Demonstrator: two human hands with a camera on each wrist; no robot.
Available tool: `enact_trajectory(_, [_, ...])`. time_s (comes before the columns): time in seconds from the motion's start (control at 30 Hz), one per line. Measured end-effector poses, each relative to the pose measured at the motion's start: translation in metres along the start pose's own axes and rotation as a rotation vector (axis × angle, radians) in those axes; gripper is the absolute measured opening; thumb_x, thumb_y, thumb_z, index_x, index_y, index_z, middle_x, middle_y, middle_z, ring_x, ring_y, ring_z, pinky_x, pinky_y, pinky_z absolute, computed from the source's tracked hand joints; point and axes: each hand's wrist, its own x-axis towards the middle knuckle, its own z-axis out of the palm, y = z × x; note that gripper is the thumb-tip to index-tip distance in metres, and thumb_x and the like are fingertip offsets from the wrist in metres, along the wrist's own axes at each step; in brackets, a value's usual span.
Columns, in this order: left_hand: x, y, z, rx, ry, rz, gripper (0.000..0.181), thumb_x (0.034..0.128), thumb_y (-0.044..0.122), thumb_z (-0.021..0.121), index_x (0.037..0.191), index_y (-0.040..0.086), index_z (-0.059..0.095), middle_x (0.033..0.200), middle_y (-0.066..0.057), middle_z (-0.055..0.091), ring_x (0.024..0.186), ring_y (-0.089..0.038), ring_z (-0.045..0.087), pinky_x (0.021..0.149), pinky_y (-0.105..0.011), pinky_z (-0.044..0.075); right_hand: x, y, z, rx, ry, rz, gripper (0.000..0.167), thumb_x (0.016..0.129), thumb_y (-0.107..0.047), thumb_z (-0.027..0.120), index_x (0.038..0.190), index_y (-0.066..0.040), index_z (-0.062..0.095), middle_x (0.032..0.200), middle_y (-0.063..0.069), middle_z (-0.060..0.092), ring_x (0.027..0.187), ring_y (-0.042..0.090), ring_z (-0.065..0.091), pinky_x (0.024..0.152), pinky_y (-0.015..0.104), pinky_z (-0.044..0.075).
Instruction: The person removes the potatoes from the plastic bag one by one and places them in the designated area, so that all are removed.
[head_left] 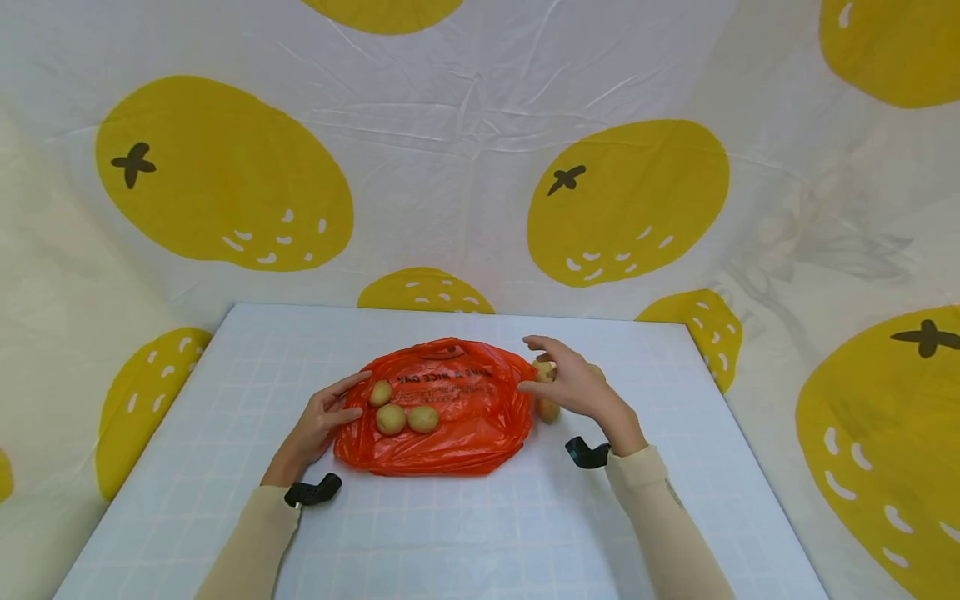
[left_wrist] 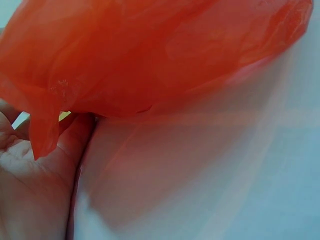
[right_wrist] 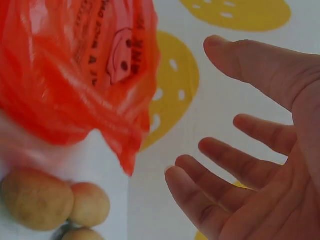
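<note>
A red plastic bag (head_left: 468,417) with printed lettering lies spread on the table. Three small potatoes (head_left: 391,419) show untinted on its left part; whether they are inside its mouth or on top, I cannot tell. My left hand (head_left: 318,425) touches the bag's left edge with thumb and fingers spread apart. In the left wrist view a red corner hangs over the palm (left_wrist: 35,185), and the fingers are partly hidden by plastic. Above the bag's right edge, my right hand (head_left: 573,382) is raised with fingers spread and nothing held. More potatoes (right_wrist: 37,199) lie beside the bag, partly beneath that hand.
The white table (head_left: 420,542) carries a faint grid pattern. A white cloth (head_left: 435,192) printed with yellow fruit hangs behind and at both sides. Black camera mounts (head_left: 315,490) sit on both wrists.
</note>
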Motion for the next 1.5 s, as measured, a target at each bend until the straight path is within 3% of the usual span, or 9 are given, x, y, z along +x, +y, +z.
enact_trajectory(0.1, [0.0, 0.0, 0.0, -0.004, -0.006, 0.003, 0.064, 0.0987, 0.0, 0.058, 0.157, -0.005, 0.032, 0.168, -0.025, 0.02, 0.139, 0.0, 0.046, 0.105, -0.02, 0.05, 0.008, -0.01, 0.004, 0.023, -0.049, -0.031, 0.075, 0.089, -0.03, 0.081, 0.153, -0.014, 0.045, 0.152, 0.011, 0.052, 0.134, 0.038, 0.053, 0.097, 0.051, 0.058])
enact_trajectory(0.4, [0.0, 0.0, -0.001, 0.006, 0.0, 0.005, 0.064, 0.0984, 0.0, 0.058, 0.157, -0.006, 0.032, 0.168, -0.025, 0.021, 0.139, 0.001, 0.046, 0.105, -0.019, 0.049, 0.036, -0.032, 0.022, 0.021, -0.214, -0.186, 0.073, 0.089, -0.027, 0.081, 0.152, -0.011, 0.046, 0.148, 0.011, 0.055, 0.134, 0.04, 0.053, 0.105, 0.055, 0.053])
enact_trajectory(0.63, [-0.002, 0.0, -0.001, 0.004, 0.001, 0.005, 0.064, 0.0982, -0.001, 0.057, 0.157, -0.006, 0.032, 0.168, -0.025, 0.021, 0.139, 0.001, 0.045, 0.105, -0.019, 0.049, 0.058, -0.038, 0.035, 0.02, -0.331, -0.193, 0.076, 0.09, -0.031, 0.081, 0.154, -0.015, 0.044, 0.152, 0.012, 0.052, 0.136, 0.039, 0.052, 0.108, 0.052, 0.051])
enact_trajectory(0.8, [-0.002, 0.0, -0.001, 0.002, -0.003, 0.012, 0.064, 0.0982, -0.001, 0.057, 0.157, -0.006, 0.032, 0.168, -0.024, 0.021, 0.139, 0.0, 0.046, 0.105, -0.02, 0.05, 0.073, -0.039, 0.047, 0.034, -0.412, -0.216, 0.074, 0.09, -0.028, 0.08, 0.153, -0.012, 0.045, 0.15, 0.013, 0.053, 0.137, 0.038, 0.051, 0.113, 0.054, 0.046])
enact_trajectory(1.03, [0.0, -0.001, -0.001, -0.002, -0.008, 0.014, 0.065, 0.0979, -0.001, 0.058, 0.157, -0.006, 0.032, 0.168, -0.025, 0.021, 0.138, 0.001, 0.047, 0.104, -0.021, 0.05, 0.089, -0.038, 0.064, 0.045, -0.493, -0.261, 0.072, 0.091, -0.033, 0.08, 0.151, -0.009, 0.048, 0.147, 0.016, 0.057, 0.133, 0.038, 0.056, 0.11, 0.049, 0.049])
enact_trajectory(1.27, [0.0, -0.001, -0.001, 0.004, 0.006, 0.003, 0.066, 0.0971, 0.001, 0.059, 0.157, -0.005, 0.032, 0.168, -0.025, 0.02, 0.138, 0.001, 0.047, 0.103, -0.021, 0.051, 0.097, -0.04, 0.078, 0.089, -0.572, -0.229, 0.068, 0.092, -0.03, 0.078, 0.15, -0.007, 0.049, 0.147, 0.017, 0.056, 0.128, 0.035, 0.059, 0.101, 0.032, 0.054])
enact_trajectory(1.5, [0.001, -0.002, -0.002, 0.002, 0.013, -0.005, 0.067, 0.0969, 0.001, 0.06, 0.158, -0.004, 0.032, 0.168, -0.025, 0.02, 0.138, 0.001, 0.047, 0.103, -0.021, 0.051, 0.098, -0.038, 0.095, 0.056, -0.595, -0.204, 0.066, 0.09, -0.032, 0.08, 0.148, -0.013, 0.054, 0.145, 0.008, 0.059, 0.13, 0.024, 0.057, 0.105, 0.031, 0.051])
